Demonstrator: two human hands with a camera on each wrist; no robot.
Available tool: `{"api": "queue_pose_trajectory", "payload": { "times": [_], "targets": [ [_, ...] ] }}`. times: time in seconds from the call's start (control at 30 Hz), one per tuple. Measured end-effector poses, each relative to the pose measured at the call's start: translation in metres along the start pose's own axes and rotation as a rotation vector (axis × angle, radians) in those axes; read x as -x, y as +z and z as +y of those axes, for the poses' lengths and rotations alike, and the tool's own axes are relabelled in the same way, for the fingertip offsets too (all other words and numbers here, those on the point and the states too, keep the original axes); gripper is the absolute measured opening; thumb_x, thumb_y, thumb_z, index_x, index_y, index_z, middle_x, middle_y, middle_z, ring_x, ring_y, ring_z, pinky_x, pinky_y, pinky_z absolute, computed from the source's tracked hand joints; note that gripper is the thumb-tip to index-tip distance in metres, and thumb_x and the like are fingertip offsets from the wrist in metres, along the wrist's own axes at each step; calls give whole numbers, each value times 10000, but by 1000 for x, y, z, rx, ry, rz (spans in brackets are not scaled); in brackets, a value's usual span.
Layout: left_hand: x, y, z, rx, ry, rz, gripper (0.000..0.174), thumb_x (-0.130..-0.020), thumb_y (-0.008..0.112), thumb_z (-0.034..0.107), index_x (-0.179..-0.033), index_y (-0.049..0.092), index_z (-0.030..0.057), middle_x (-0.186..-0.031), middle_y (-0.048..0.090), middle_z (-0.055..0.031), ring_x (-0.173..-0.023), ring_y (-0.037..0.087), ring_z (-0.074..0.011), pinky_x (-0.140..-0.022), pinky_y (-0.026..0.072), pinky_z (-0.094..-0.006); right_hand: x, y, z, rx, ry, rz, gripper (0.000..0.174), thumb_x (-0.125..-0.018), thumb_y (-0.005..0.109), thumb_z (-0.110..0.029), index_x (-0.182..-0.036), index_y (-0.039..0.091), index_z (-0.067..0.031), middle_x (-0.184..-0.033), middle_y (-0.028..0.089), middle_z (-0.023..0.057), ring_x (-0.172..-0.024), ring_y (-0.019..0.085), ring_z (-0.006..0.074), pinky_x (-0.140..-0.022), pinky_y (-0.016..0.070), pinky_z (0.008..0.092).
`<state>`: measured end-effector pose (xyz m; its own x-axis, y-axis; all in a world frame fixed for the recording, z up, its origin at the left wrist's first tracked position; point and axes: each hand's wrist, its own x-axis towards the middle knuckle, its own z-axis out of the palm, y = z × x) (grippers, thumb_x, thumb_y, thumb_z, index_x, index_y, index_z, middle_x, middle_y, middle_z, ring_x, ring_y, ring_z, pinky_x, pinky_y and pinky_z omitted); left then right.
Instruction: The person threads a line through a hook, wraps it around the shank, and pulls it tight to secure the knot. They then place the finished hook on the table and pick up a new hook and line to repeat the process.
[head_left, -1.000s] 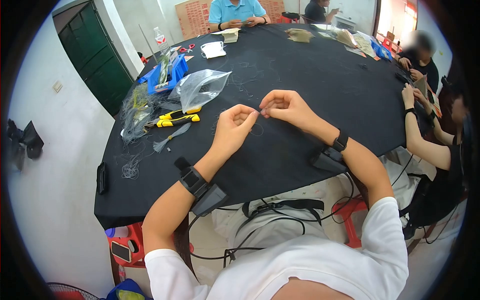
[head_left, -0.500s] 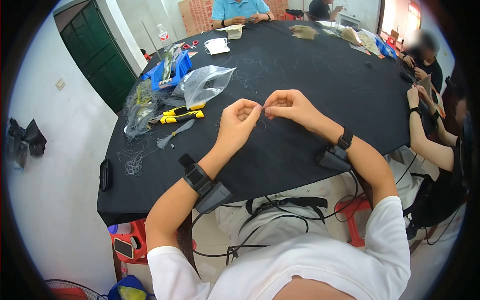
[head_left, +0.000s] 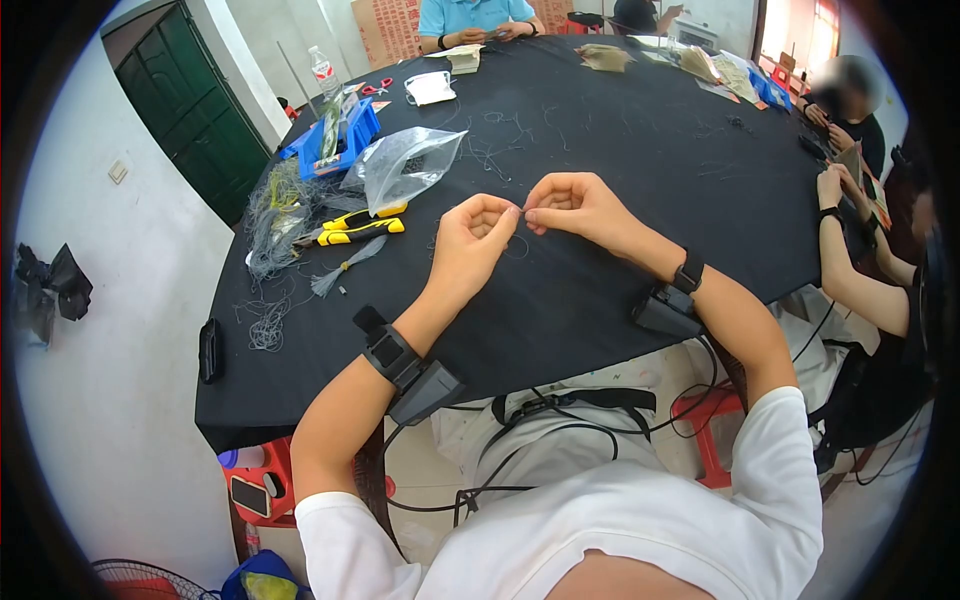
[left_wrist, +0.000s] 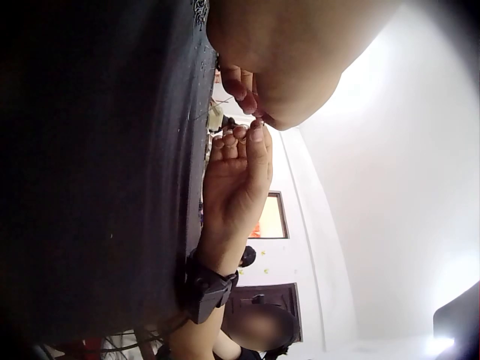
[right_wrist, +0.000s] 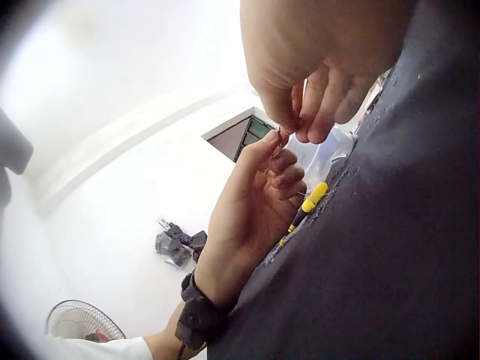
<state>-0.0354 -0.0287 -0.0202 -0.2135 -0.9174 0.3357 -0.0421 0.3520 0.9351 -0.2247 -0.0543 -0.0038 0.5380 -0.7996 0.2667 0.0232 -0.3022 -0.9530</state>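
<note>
My left hand (head_left: 470, 240) and right hand (head_left: 580, 215) meet over the black-covered table, thumbs and forefingers pinched tip to tip. Between the fingertips is a thin dark thread (head_left: 527, 246), part of which hangs below in a faint loop. In the left wrist view the right hand (left_wrist: 236, 172) has its other fingers curled in. From the right wrist view, the left hand (right_wrist: 255, 202) pinches at the same spot. Left of the hands lie pliers (head_left: 362, 230) with yellow and black handles and a tied bundle of grey strands (head_left: 345, 267).
A clear plastic bag (head_left: 410, 168), a blue bin (head_left: 340, 150) and a tangle of grey strands (head_left: 275, 225) sit at the left. Farther back are a white mask (head_left: 430, 89), red scissors (head_left: 376, 88) and a bottle (head_left: 322, 68). Other people work around the table.
Both hands keep pinching the thread, their fingertips staying close together with only slight shifts. The head view has moved a little; the things on the table stay put.
</note>
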Motion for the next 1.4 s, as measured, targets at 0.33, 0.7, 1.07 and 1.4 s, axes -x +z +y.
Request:
{"api": "queue_pose_trajectory", "payload": {
  "times": [0.33,0.7,1.07,1.4],
  "targets": [
    [0,0,1,-16,-16,-27,167,-866,622,181,-911,634,21,-726,609,20,-617,508,-17,-553,383,-153,0,0,3,48,-96,-36,53,-824,598,-59,-839,566,-18,-729,599,15,-673,566,64,-639,441,197],
    [0,-2,3,-18,-28,-3,147,-847,628,125,-882,632,-18,-734,633,-16,-650,560,-32,-596,433,-163,0,-1,2,-45,-40,-6,142,-842,526,-58,-944,596,12,-803,623,64,-749,593,99,-707,480,225],
    [-1,-5,-3,-9,-30,-32,134,-851,635,124,-898,630,-1,-759,631,1,-647,530,-7,-573,379,-143,0,-3,2,-40,-57,-38,165,-828,497,-30,-951,591,25,-833,626,79,-791,601,108,-738,488,238],
    [-2,-6,-4,-32,-30,-38,116,-843,638,102,-889,635,-3,-749,631,2,-641,529,-7,-571,379,-140,0,-3,4,-19,-56,-50,108,-835,584,-60,-924,602,-2,-805,625,36,-747,592,74,-722,474,205]
  ]
}}
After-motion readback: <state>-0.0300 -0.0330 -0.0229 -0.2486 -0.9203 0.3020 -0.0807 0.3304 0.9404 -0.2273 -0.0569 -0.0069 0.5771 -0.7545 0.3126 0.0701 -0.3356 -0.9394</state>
